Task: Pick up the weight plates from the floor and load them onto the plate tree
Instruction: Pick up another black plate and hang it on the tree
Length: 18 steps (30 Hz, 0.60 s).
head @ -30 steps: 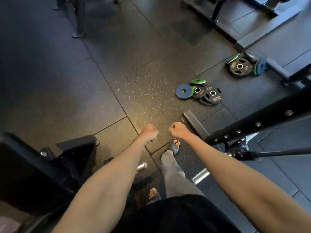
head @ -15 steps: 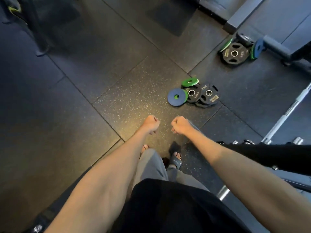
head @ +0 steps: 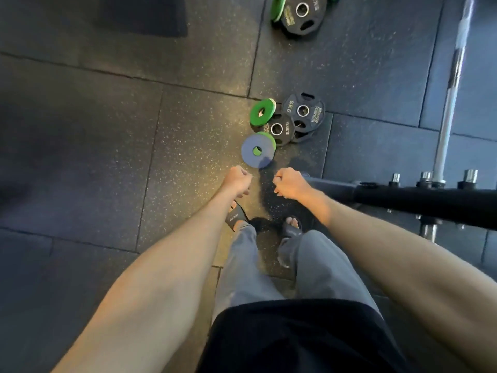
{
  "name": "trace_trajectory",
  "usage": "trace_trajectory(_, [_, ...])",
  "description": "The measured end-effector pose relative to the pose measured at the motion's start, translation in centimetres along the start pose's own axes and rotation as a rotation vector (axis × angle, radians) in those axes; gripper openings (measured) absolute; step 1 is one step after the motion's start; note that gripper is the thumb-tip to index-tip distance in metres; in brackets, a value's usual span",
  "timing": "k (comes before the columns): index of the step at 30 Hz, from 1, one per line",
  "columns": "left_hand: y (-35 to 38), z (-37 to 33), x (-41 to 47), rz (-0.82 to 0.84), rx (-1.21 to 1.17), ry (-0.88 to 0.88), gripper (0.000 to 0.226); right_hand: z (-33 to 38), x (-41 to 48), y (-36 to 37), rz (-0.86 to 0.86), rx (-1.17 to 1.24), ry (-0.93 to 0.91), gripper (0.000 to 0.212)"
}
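Closer now: the person has walked right up to the near pile, so plates that were a few steps off a second ago sit just ahead of their slides [head: 236, 218]. Both hands are out front, the left hand [head: 238, 181] and right hand [head: 291, 184] each balled into a fist with nothing in it, hanging over the floor [head: 107, 157] just short of the blue plate [head: 252, 157].

That blue one lies flat on a green plate [head: 269, 138] and sits right beside the black 2.5 kg plate [head: 278, 129], which overlaps a black 5 kg plate [head: 304, 111]. Another green disc [head: 262, 112] overlaps the far side of the bunch. A second pile [head: 302, 12] is well apart, further along the floor.

Off to the right is a black frame [head: 419, 196] with chrome pegs [head: 426, 176], and a barbell [head: 454, 76] lies past it. Could be the plate tree, can't say for sure.

So nothing is picked up yet. I reckon the walk-over is done, and next comes bending down and opening those fists for the blue plate, since it's nearest.
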<state>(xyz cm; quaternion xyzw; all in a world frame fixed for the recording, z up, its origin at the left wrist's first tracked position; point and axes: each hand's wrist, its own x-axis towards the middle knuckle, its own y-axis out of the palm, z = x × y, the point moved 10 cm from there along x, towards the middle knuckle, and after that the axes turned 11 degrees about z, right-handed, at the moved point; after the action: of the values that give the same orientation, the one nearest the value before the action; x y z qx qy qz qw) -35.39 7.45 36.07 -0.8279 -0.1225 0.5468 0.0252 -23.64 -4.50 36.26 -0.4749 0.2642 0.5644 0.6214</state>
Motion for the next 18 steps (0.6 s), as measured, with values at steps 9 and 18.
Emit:
trace_trajectory(9, [-0.7, -4.7, 16.9, 0.099, 0.257, -0.007, 0.027, -3.3, 13.5, -4.4, -0.142, 0.259, 0.113, 0.026])
trace_trajectory(18, [6.2, -9.5, 38.6, 0.156, 0.369, 0.005, 0.034, -15.0, 31.8, -7.3, -0.174, 0.537, 0.202, 0.023])
